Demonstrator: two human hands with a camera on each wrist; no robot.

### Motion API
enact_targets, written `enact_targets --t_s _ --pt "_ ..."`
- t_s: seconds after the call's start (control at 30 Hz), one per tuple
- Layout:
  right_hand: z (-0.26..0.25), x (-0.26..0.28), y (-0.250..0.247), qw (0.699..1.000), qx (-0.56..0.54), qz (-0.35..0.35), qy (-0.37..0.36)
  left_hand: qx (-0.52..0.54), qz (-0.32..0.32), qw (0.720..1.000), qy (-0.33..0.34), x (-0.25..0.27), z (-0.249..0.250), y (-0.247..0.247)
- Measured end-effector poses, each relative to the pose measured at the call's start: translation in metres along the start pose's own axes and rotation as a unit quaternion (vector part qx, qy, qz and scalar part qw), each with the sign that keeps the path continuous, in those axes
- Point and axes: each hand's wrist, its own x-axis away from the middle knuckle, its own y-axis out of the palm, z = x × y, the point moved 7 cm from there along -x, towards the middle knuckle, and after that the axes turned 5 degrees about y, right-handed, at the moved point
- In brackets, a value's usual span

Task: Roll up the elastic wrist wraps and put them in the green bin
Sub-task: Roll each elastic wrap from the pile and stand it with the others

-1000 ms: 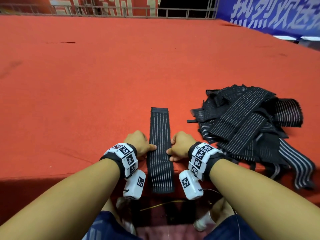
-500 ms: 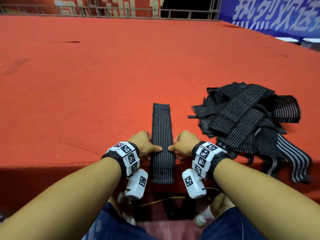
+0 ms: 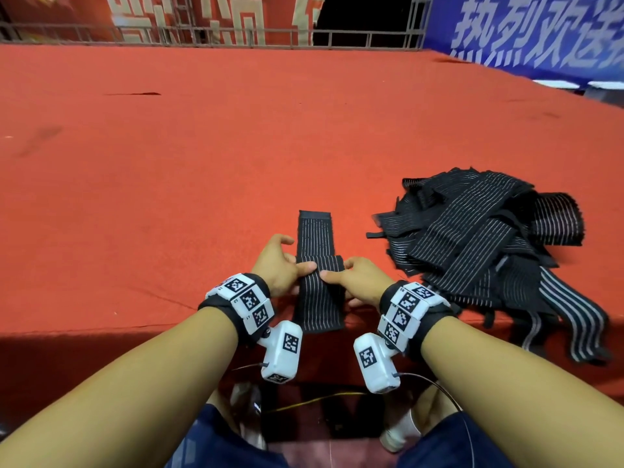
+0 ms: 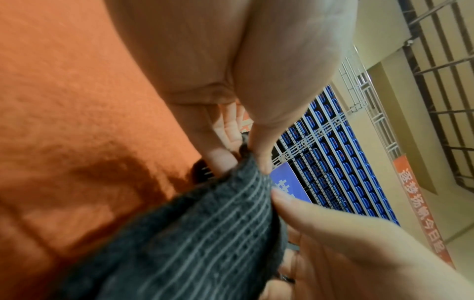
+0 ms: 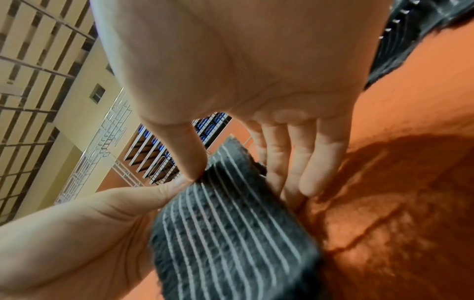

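So both hands are on one black wrist wrap (image 3: 315, 238) with thin white stripes, lying lengthwise on the red carpeted surface (image 3: 169, 184) right at its near edge. The left hand (image 3: 278, 265) pinches the wrap's left edge between thumb and curled fingers, and the right hand (image 3: 359, 282) does the same on the right edge, thumb on top with the fingers tucked under (the wrist views show both pinches pretty clearly). The near part of the wrap is lifted and folded forward over itself, so there's a crosswise fold between the two thumbs, while the far end lies flat on the carpet. Just to the right sits a messy pile of wraps (image 3: 489, 251), same black striped kind, some strips dangling over the near edge. Green bin isn't visible in any view.
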Motion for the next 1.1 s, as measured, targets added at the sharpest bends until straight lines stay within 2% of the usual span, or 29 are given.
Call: enact_targets --t_s 0.1,0.17,0.33,0.43,0.5,0.63,0.8,0.93,1.1 --pt "0.005 -0.005 0.002 0.997 -0.065 -0.03 0.0 0.035 0.033 0.999 0.003 -0.004 -0.002 -0.002" --pt "0.005 -0.01 -0.002 0.996 -0.082 -0.013 -0.016 0.064 0.034 0.997 0.005 -0.004 -0.002 -0.001" --pt "0.003 -0.019 -0.017 0.988 -0.119 0.077 -0.053 0.102 -0.036 0.994 0.018 0.001 0.004 0.011" --pt "0.002 -0.026 -0.021 0.983 -0.135 0.106 -0.064 0.087 -0.079 0.992 0.041 0.004 0.008 0.017" --pt "0.0 -0.028 -0.023 0.982 -0.131 0.113 -0.073 0.094 -0.082 0.991 0.046 0.004 0.008 0.017" --pt "-0.009 -0.022 -0.029 0.977 -0.124 0.113 -0.135 0.088 -0.045 0.994 0.035 -0.002 0.001 0.008" --pt "-0.021 -0.01 -0.028 0.965 -0.1 0.059 -0.237 0.12 0.015 0.992 0.02 -0.01 -0.004 -0.003" --pt "-0.019 -0.008 -0.021 0.971 -0.06 0.028 -0.232 0.144 0.045 0.988 0.009 -0.01 -0.005 -0.004" --pt "-0.019 -0.013 -0.023 0.962 -0.042 0.067 -0.26 0.14 0.058 0.988 0.024 -0.009 -0.002 -0.002"
